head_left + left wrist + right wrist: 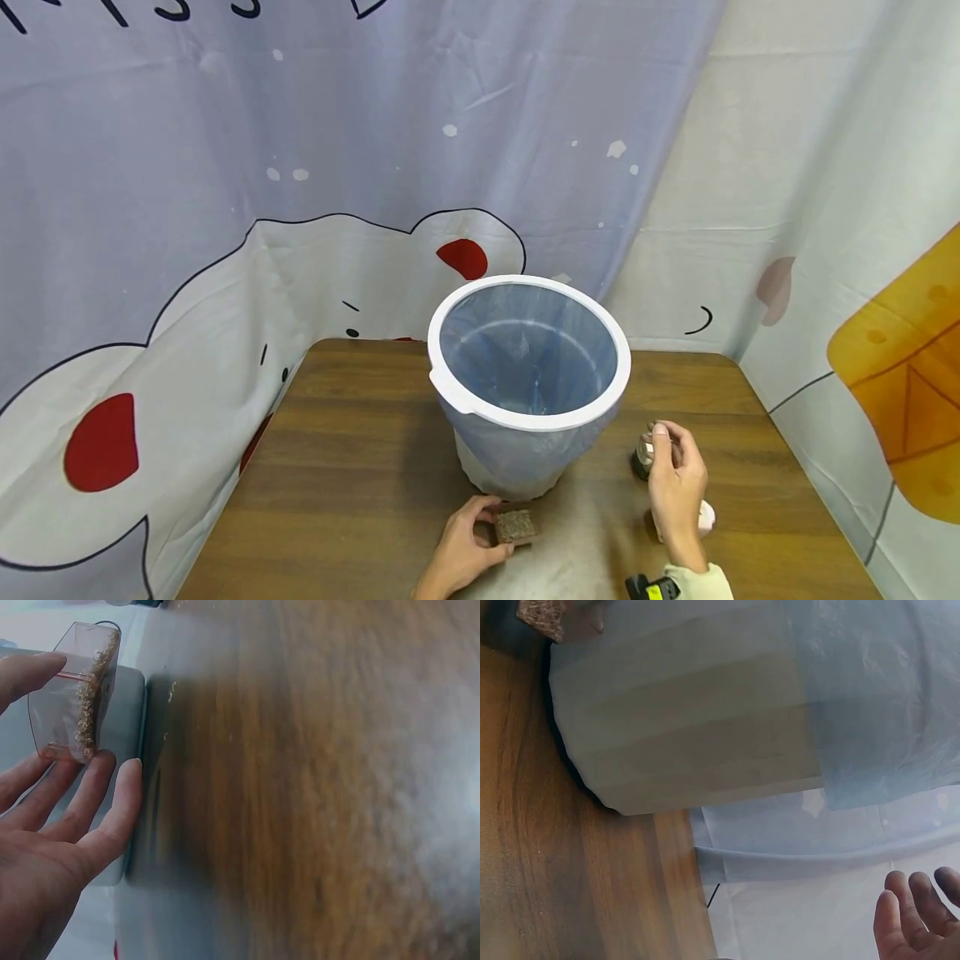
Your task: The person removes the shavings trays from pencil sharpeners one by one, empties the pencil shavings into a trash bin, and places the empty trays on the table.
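My left hand (459, 543) holds a small clear pinkish plastic box (56, 720) between thumb and fingers, low by the bin's base. Brown grainy material (515, 525) lies inside the box. In front of me stands a white-rimmed bin (528, 422) with a translucent bluish liner (877, 697). To the bin's right, my right hand (678, 483) is raised over the table, its fingers (911, 911) loosely bent with nothing visible in them. A dark-and-white item (642, 458) sits beside its fingertips, and a pale pinkish item (706, 518) is partly hidden behind the wrist.
The bin stands on a brown wooden table (360, 433). A few pale crumbs (172, 691) lie on the wood near the bin. A printed cloth curtain (337, 125) hangs behind the table and along its sides.
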Motion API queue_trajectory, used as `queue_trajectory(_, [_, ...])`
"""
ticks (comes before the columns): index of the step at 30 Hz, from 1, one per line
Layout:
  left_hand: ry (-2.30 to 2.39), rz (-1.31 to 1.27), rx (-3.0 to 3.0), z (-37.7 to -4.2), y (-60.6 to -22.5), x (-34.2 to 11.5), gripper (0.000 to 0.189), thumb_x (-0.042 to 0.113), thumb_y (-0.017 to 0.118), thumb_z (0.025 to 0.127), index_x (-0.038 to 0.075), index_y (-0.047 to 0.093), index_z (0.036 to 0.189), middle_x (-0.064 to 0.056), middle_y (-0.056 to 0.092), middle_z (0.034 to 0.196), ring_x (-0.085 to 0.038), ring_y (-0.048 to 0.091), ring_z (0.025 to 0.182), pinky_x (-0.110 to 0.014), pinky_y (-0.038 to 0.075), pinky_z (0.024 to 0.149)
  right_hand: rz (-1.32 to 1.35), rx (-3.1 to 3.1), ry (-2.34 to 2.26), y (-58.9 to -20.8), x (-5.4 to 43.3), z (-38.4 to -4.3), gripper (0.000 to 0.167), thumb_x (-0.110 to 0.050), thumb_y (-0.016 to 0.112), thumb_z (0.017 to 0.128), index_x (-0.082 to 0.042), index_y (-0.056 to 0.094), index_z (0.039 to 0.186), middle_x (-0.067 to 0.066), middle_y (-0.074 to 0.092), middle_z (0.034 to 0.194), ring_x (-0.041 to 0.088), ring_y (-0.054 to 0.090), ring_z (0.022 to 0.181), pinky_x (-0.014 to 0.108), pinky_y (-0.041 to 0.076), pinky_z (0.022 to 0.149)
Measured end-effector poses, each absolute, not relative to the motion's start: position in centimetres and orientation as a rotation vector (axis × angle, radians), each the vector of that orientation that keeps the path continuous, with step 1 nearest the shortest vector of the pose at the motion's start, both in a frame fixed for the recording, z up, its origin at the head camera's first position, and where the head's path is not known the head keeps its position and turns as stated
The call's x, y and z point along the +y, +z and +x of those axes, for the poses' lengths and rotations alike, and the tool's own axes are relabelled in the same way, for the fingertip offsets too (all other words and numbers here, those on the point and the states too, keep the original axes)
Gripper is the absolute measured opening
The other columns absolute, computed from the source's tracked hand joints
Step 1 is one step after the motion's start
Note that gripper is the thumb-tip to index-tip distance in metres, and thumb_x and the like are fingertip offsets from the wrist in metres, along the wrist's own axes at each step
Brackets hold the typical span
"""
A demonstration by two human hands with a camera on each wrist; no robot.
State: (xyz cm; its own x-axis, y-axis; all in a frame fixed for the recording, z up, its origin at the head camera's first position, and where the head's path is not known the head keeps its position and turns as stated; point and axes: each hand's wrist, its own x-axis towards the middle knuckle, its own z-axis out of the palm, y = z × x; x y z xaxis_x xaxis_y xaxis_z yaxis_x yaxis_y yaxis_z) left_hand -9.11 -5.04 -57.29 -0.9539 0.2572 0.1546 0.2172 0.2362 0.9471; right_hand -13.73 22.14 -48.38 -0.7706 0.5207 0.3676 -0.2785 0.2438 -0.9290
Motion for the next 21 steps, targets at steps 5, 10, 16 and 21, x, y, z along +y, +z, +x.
queue_trajectory(5, [1.826, 0.467, 2.489, -9.6, -59.1, -5.6, 0.059, 0.011, 0.079, 0.067, 0.002, 0.053, 0.119, -0.013, 0.058, 0.104, -0.027, 0.058, 0.091, -0.030, 0.054, 0.060, -0.194, -1.850, 1.636, -46.6, 21.2, -13.1, 0.023, -0.014, 0.050, 0.094, 0.006, 0.058, 0.103, -0.010, 0.064, 0.085, 0.003, 0.061, 0.073, 0.012, 0.048, 0.061])
queue_trajectory(10, [1.811, 0.480, 2.504, -10.0, -59.7, -6.0, 0.059, 0.016, 0.079, 0.067, 0.004, 0.053, 0.119, -0.011, 0.058, 0.104, -0.025, 0.059, 0.091, -0.027, 0.053, 0.059, -0.208, -1.878, 1.621, -45.4, 20.6, -12.5, 0.027, -0.015, 0.049, 0.095, 0.009, 0.058, 0.106, -0.014, 0.063, 0.084, 0.001, 0.060, 0.072, 0.011, 0.048, 0.061])
queue_trajectory(16, [1.797, 0.470, 2.511, -10.0, -59.8, -6.3, 0.059, 0.017, 0.079, 0.069, 0.004, 0.053, 0.120, -0.013, 0.057, 0.108, -0.026, 0.058, 0.093, -0.027, 0.053, 0.059, -0.188, -1.901, 1.573, -46.3, 20.9, -13.0, 0.027, -0.017, 0.050, 0.095, 0.004, 0.060, 0.107, -0.017, 0.063, 0.086, 0.002, 0.063, 0.076, 0.012, 0.049, 0.062])
queue_trajectory(21, [1.796, 0.473, 2.528, -9.8, -60.0, -6.7, 0.057, 0.019, 0.078, 0.070, 0.005, 0.053, 0.120, -0.014, 0.057, 0.110, -0.026, 0.058, 0.093, -0.027, 0.053, 0.059, -0.193, -1.904, 1.563, -47.8, 21.5, -13.8, 0.028, -0.020, 0.050, 0.095, 0.002, 0.061, 0.108, -0.015, 0.064, 0.088, 0.009, 0.065, 0.080, 0.013, 0.050, 0.065])
